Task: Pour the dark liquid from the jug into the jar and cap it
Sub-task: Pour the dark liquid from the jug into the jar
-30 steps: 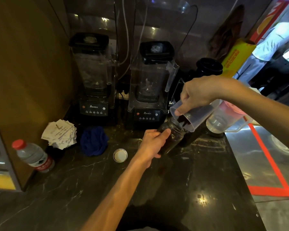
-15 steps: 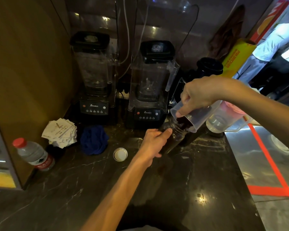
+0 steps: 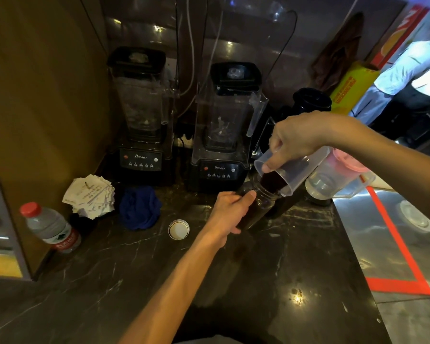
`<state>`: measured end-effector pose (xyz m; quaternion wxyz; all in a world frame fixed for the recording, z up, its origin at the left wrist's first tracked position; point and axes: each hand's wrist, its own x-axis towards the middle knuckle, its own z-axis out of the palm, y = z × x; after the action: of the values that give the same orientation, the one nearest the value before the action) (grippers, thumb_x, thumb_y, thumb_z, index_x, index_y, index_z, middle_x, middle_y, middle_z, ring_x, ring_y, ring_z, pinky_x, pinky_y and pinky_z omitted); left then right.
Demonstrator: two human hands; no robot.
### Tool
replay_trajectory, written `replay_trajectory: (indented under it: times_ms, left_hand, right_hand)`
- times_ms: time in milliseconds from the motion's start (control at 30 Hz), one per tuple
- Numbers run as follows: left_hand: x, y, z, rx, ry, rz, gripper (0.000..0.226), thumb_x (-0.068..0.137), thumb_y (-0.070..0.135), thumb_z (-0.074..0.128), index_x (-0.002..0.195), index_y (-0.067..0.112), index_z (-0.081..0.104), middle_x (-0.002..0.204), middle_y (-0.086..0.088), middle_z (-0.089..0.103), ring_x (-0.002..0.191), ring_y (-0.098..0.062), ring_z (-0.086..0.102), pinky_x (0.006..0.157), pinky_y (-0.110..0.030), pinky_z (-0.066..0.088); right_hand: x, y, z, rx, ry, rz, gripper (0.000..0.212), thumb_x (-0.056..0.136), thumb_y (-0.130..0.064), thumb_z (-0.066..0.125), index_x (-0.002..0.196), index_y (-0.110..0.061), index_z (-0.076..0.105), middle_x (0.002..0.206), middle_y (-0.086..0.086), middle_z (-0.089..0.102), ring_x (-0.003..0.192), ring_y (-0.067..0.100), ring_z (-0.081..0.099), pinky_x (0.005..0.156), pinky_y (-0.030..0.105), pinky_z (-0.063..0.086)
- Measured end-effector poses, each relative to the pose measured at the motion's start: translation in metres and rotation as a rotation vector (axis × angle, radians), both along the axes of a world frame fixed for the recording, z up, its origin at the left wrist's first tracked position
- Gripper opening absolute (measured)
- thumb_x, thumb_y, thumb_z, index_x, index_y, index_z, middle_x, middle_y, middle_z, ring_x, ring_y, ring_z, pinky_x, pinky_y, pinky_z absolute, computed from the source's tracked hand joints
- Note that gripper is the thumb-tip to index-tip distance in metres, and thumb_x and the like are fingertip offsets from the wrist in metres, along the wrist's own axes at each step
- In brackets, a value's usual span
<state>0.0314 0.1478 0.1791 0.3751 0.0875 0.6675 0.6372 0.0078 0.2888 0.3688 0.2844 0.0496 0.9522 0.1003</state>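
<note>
While the right hand (image 3: 299,137) keeps its grip closed round the rim of the clear plastic jug (image 3: 292,173), tipped mouth-down at 9 o'clock, the left hand (image 3: 230,212) wraps the jar (image 3: 260,207) just below its neck. Dark liquid (image 3: 273,181) sits at the jug's lip, over the jar mouth. The jar looks smooth, probably glass, and likely slippery if wet; holding it mid-body seems wise. Its cap (image 3: 178,229) lies on the dark marble surface (image 3: 233,281) at 9 o'clock of the jar, near a blue cloth (image 3: 139,207).

"Blenders" on control panel of left blender (image 3: 141,160); same word on right blender (image 3: 219,170). Other print unreadable.
</note>
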Motion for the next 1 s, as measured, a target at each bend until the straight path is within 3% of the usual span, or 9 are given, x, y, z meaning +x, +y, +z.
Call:
replay_trajectory:
  times_ms: [367, 633, 900, 1000]
  left_hand:
    - [-0.003, -0.003, -0.007, -0.014, 0.001, 0.007, 0.034, 0.097, 0.047, 0.057, 0.097, 0.016, 0.073, 0.084, 0.005, 0.061, 0.103, -0.023, 0.065, 0.09, -0.056, 0.055]
    - [-0.005, -0.006, -0.008, -0.001, -0.01, 0.016, 0.027, 0.097, 0.045, 0.058, 0.085, 0.022, 0.067, 0.079, 0.006, 0.058, 0.107, -0.028, 0.066, 0.093, -0.059, 0.053]
    - [-0.008, -0.006, -0.009, 0.007, -0.004, 0.021, 0.03, 0.097, 0.044, 0.058, 0.076, 0.024, 0.065, 0.077, 0.006, 0.059, 0.105, -0.028, 0.067, 0.093, -0.06, 0.053]
    - [-0.008, -0.005, -0.009, 0.008, -0.011, 0.022, 0.03, 0.097, 0.043, 0.058, 0.078, 0.022, 0.065, 0.077, 0.004, 0.059, 0.103, -0.028, 0.068, 0.093, -0.061, 0.052]
  right_hand:
    - [-0.006, -0.002, -0.004, -0.032, -0.006, -0.008, 0.05, 0.08, -0.068, 0.065, 0.057, -0.023, 0.062, 0.056, -0.009, 0.051, 0.057, 0.01, 0.048, 0.056, 0.026, 0.032]
    - [-0.01, -0.001, -0.009, -0.013, 0.017, 0.012, 0.051, 0.077, -0.072, 0.064, 0.057, -0.025, 0.065, 0.056, -0.01, 0.053, 0.058, 0.01, 0.05, 0.055, 0.027, 0.032]
    - [-0.016, 0.005, -0.011, -0.07, -0.001, 0.013, 0.051, 0.077, -0.068, 0.068, 0.053, -0.023, 0.063, 0.039, -0.015, 0.049, 0.052, 0.008, 0.048, 0.053, 0.025, 0.032]
    - [-0.018, 0.006, -0.011, -0.084, -0.014, 0.009, 0.051, 0.077, -0.068, 0.067, 0.056, -0.022, 0.064, 0.043, -0.013, 0.05, 0.055, 0.011, 0.048, 0.055, 0.026, 0.034]
